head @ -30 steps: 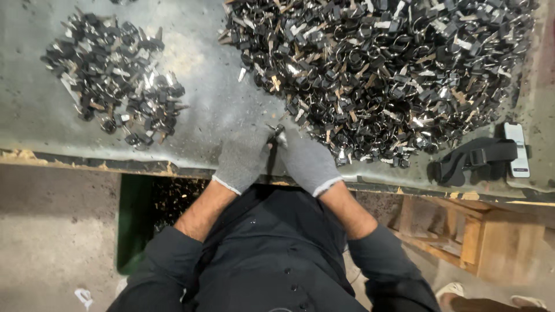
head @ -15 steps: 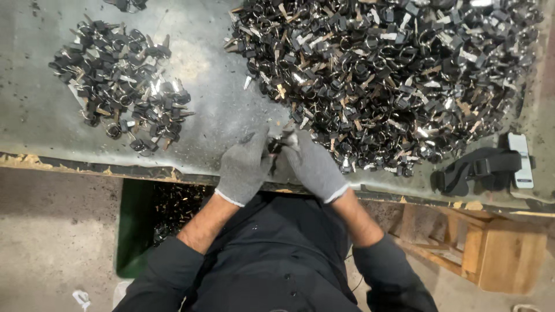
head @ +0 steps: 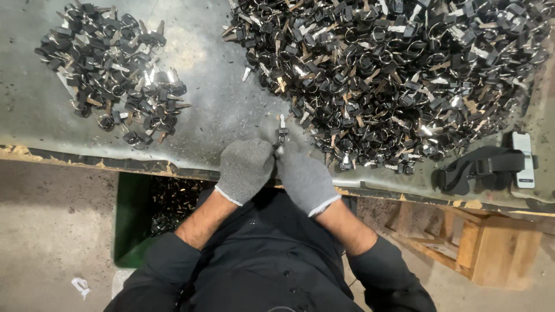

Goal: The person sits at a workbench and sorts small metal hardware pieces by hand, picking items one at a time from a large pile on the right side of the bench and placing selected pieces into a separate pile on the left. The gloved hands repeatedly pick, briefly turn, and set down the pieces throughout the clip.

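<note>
A small key (head: 281, 134) with a black head and silver blade stands upright, blade pointing toward the big key pile (head: 393, 75), just beside that pile's near edge.

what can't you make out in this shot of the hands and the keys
Head view only:
- Key: its lower part is covered by the gloved fingertips of the left hand and right hand.
- Big pile: cut off by the top edge.
- Green bin: its contents lie in shadow under the table.
</note>
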A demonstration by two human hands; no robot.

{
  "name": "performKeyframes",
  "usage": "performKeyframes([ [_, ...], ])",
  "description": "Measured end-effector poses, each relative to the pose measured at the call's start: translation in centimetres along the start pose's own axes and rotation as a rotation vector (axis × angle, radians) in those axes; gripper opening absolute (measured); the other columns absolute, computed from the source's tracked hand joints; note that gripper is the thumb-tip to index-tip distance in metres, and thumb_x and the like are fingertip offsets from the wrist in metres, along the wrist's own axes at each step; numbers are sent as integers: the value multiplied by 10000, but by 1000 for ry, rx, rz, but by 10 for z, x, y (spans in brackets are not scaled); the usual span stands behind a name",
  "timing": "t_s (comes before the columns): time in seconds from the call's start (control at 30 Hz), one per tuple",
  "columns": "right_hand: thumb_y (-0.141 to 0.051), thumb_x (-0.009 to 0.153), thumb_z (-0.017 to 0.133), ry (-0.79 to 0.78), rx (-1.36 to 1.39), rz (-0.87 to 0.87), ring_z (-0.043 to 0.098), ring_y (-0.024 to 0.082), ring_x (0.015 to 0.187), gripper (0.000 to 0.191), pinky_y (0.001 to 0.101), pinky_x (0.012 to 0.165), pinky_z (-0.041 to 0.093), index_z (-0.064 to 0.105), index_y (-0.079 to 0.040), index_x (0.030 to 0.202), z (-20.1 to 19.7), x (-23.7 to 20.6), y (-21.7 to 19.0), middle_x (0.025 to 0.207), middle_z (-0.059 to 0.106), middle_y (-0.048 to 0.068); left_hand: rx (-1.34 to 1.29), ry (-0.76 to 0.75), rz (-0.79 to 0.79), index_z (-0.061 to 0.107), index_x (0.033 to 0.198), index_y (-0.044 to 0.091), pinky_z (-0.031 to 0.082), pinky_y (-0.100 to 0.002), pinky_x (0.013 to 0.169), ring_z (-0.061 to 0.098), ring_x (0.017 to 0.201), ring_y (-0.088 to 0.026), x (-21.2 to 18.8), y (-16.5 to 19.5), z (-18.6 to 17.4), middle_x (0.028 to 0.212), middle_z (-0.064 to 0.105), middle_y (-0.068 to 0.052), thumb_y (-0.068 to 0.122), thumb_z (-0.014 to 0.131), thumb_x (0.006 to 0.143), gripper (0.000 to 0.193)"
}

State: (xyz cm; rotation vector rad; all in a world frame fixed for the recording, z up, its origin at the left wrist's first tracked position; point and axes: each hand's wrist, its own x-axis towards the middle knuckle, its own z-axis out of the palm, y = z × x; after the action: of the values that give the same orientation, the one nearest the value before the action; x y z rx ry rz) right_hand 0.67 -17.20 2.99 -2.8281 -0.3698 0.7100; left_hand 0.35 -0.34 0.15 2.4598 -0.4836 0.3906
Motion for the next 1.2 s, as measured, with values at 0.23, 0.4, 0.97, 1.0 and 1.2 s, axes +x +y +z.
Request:
performKeyframes([
  [0.23, -242, 944, 625, 52, 361, -92, 719, 408, 976, 549, 500, 833, 590, 472, -16, 1420, -11, -5, 12, 1114, 694, 264, 157, 265, -82, 660, 828, 96, 484, -434, 642, 632, 691, -277, 23, -2, -25, 744, 638, -85, 161, 761, 789, 126],
  [0.4, -288, 954, 664, 5, 81, -19, 687, 426, 1038, 451, 504, 816, 587, 539, 13, 1265, 2, -11, 5, 1330, 586, 276, -13, -79, -93, 741, 1141, 52, 508, -361, 603, 666, 679, -232, 71, 8, 17, 799, 704, -83, 170, 741, 917, 254],
  [0.97, -274, 1064, 551, 106, 61, 62, 754, 365, 775, 352, 482, 681, 611, 519, 0, 1283, -3, 15, -5, 824, 726, 183, -110, -93, -48, 728, 1044, 78, 523, -496, 730, 679, 814, -367, 19, -12, -5, 886, 695, -145, 103, 746, 792, 253],
  [1.0, -294, 1069, 545, 69, 77, 79, 746, 375, 759, 342, 488, 660, 601, 526, -11, 1260, -7, 14, -6, 806, 723, 186, -116, -118, -48, 733, 1037, 76, 518, -502, 720, 675, 802, -371, 18, -13, -4, 870, 691, -147, 101, 743, 792, 247],
  [1.2, -254, 973, 598, 164, 339, -124, 734, 386, 647, 381, 473, 528, 584, 512, 3, 1239, -23, 11, 11, 813, 720, 201, -120, -103, -49, 699, 946, 90, 521, -492, 734, 672, 810, -356, 13, -20, 4, 835, 675, -136, 107, 722, 794, 155],
])
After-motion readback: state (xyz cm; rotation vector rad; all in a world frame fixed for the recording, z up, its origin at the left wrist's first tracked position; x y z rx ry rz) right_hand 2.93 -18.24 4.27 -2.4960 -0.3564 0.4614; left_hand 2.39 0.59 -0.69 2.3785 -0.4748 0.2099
